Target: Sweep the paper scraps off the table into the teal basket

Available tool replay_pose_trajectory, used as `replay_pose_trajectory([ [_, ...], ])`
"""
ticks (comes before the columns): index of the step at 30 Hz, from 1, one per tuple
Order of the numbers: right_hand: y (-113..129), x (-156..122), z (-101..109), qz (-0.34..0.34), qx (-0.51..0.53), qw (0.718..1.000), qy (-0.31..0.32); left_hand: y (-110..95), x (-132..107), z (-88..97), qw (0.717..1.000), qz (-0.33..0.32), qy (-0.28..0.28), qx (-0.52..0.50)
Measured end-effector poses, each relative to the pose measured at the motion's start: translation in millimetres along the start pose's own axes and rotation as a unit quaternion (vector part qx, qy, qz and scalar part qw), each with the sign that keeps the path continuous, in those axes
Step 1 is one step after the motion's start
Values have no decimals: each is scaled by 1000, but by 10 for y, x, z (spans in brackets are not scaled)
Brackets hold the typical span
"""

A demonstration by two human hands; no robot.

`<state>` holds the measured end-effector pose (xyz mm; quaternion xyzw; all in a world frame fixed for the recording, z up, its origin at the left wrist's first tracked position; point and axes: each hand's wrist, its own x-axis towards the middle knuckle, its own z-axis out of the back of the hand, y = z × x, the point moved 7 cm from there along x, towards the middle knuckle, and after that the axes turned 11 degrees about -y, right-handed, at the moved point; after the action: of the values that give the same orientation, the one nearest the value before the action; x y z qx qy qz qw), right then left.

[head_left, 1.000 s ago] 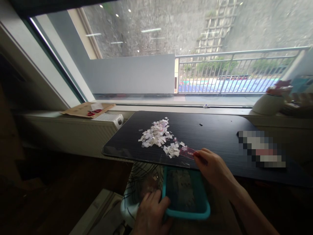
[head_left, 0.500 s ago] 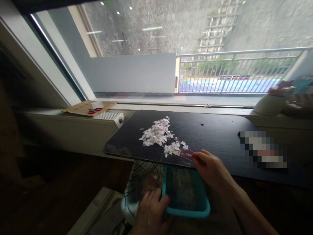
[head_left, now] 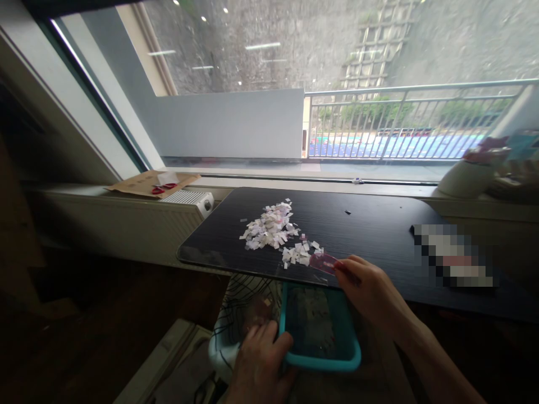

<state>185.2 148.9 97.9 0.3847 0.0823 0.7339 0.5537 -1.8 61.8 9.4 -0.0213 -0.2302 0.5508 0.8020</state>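
My right hand pinches a translucent pink plastic strip, perhaps a scraper or small scoop. Its far end lies at the right side of a small heap of white paper scraps near the table's front edge. A larger heap of scraps lies just behind and to the left. Below the edge, my left hand grips the left rim of a teal plastic bin, thumb over the rim. Pale pieces lie inside the bin. The fingers partly cover what lies to its left.
The black table stands against a window sill. Left of it is a radiator, with red-handled scissors on brown paper. A pale container with a dark-lined liner sits beside the bin. A blurred-out flat object lies at right.
My right hand and the pink strip have shifted slightly to the right, a little away from the small heap. My left hand stays on the bin's rim.
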Motion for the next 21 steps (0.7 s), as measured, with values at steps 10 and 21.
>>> replay_pose_trajectory([
  [10,-171,72,-34,-37,-25,999,-3,-9,-11,7,1000,5,-8,-7],
  [21,-145,124,-17,-33,-42,999,-1,-16,-2,9,1000,4,-1,3],
])
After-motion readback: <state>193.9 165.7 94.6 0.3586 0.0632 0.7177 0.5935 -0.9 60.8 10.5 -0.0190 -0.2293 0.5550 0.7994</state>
